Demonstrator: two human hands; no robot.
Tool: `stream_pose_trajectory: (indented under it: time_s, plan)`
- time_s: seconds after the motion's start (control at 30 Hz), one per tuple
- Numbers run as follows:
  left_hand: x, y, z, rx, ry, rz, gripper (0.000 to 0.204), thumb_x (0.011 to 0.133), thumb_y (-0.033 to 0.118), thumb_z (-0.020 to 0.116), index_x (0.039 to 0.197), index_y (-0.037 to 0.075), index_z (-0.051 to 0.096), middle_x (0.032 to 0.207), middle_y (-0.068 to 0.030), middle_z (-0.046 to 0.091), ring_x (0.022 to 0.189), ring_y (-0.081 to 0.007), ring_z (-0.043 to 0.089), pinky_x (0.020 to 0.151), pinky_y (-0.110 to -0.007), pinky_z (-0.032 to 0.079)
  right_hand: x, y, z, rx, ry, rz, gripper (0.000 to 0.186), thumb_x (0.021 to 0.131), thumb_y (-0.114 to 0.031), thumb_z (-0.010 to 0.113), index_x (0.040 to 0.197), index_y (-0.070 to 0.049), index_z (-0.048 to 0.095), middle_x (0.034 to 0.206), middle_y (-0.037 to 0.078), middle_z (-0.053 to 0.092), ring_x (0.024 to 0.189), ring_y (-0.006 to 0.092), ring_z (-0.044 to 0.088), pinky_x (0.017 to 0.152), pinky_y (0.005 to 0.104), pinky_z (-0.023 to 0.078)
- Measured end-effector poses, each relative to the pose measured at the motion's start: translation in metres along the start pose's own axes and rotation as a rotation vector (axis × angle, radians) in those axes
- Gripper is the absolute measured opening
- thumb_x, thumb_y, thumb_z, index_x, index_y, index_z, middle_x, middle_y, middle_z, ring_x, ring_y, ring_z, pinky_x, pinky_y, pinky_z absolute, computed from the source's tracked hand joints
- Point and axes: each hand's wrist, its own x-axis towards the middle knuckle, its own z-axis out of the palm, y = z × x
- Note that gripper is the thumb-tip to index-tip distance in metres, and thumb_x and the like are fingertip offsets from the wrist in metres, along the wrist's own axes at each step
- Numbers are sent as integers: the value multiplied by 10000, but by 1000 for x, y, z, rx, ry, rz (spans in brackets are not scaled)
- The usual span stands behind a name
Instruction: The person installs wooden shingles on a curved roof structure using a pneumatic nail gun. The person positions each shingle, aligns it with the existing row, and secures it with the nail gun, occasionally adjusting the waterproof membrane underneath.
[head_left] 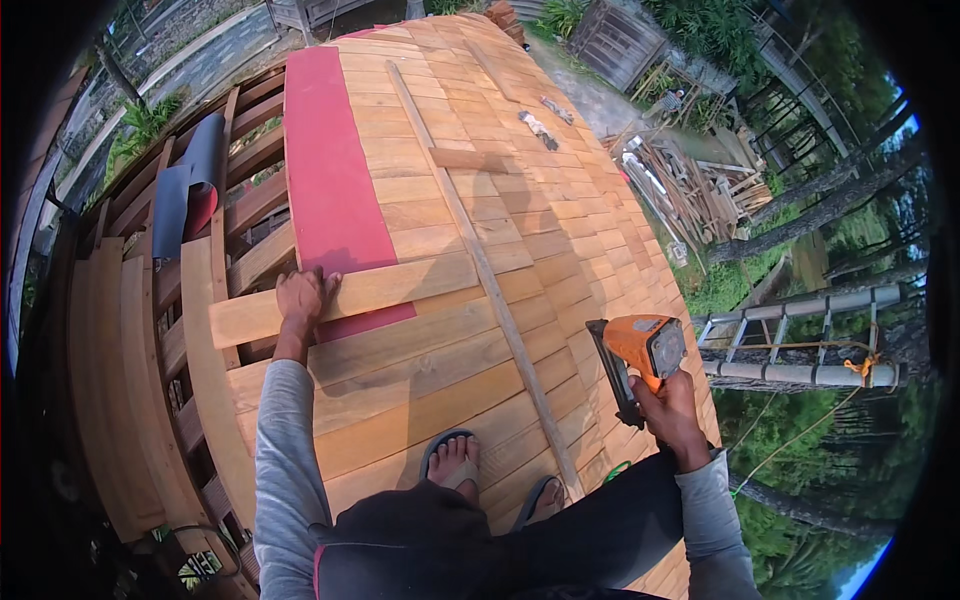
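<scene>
My left hand rests on a pale wooden plank, its fingers bent over the far edge. The plank lies across a red underlay strip, which shows beyond it and in a gap on its near side. In my right hand is an orange and black nail gun, held by its handle above the shingled slope and away from the plank. A long thin batten runs lengthwise over the laid shingles, past the plank's right end.
Left of the red strip, open rafters and battens leave gaps; a dark sheet roll hangs over them. My sandalled feet stand on the shingles. A bamboo ladder is beyond the right edge, with piled timber below.
</scene>
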Motion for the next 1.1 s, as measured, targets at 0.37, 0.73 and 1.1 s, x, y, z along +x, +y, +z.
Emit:
stream_pose_trajectory:
  time_s: [0.37,0.73,1.1]
  plan:
    - [-32,-10,37,-114,92,93,419,948,508,707,1029,97,702,1079,-164,689,1039,-388,690,922,-514,527,4,-11,4,10,-73,-55,199,995,-11,689,1183,52,684,835,77,725,665,97,688,566,294,579]
    - [-34,-10,28,-201,122,127,379,895,414,777,1066,90,679,1133,-167,643,1093,-389,622,924,-530,515,23,-11,27,-7,-134,-103,228,950,-91,735,1136,32,691,727,84,672,609,128,594,580,340,492]
    - [-47,1,29,-94,86,45,404,937,468,736,1127,113,710,1196,-136,615,1198,-335,536,992,-475,433,51,-17,60,-13,-169,-57,227,990,-143,734,1108,31,649,722,51,640,581,130,620,515,306,485]
